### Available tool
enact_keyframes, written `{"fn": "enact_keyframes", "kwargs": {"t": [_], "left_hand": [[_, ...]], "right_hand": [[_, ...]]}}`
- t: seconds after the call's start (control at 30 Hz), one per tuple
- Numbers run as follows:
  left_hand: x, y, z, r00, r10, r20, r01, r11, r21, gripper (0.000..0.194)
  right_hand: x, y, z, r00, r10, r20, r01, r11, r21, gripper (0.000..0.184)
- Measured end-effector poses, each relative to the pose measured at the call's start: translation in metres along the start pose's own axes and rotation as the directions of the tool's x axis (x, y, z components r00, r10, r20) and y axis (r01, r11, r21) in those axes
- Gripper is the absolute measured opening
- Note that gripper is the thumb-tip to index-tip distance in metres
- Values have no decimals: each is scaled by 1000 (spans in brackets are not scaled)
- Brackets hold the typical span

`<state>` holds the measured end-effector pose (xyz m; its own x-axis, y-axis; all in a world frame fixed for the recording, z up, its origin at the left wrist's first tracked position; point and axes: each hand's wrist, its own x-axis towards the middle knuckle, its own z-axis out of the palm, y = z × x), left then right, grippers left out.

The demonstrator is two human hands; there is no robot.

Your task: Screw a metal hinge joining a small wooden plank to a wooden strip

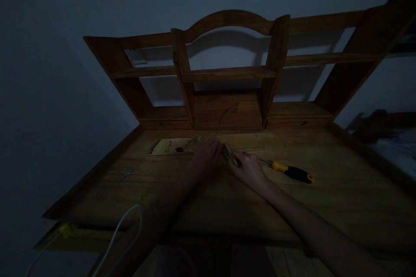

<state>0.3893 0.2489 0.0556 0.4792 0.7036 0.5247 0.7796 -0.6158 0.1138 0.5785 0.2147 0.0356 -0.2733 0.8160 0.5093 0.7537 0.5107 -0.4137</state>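
Observation:
The light is dim. My right hand [248, 168] is closed around a small flat piece [230, 154] with a pale edge, tilted up above the desk top; its exact kind is too dark to tell. Close beside it, my left hand [207, 152] has its fingers curled together, and whatever they hold is hidden. Left of that hand lies a pale, rough wooden strip [170, 145] with dark patches. A screwdriver [292, 172] with a yellow and black handle rests right of my right hand, its shaft pointing towards that hand.
Two or so thin metal pieces [126, 173] lie at the left on the wooden desk top [312, 207]. Behind rises a wooden shelf unit [229, 73] with an arched top, against the wall. A white cable [113, 236] loops at the lower left, near a yellow object [66, 230].

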Motion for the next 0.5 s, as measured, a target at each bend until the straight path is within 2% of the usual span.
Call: {"fn": "enact_keyframes", "kwargs": {"t": [0.1, 0.23, 0.4, 0.5], "left_hand": [[0, 1, -2, 999, -25, -42, 22, 998, -62, 22], [1, 2, 0, 999, 1, -32, -4, 996, -92, 21], [2, -1, 4, 999, -39, -21, 37, 993, -109, 29], [1, -3, 3, 994, -89, -63, 76, 980, -183, 24]], "right_hand": [[0, 0, 0, 1000, -7, -8, 7, 1000, 10, 16], [0, 1, 0, 999, 24, -38, -25, 1000, -11, 19], [0, 0, 1, 999, 16, -36, -17, 1000, -19, 20], [0, 0, 0, 999, 23, -37, -25, 999, -33, 20]]}}
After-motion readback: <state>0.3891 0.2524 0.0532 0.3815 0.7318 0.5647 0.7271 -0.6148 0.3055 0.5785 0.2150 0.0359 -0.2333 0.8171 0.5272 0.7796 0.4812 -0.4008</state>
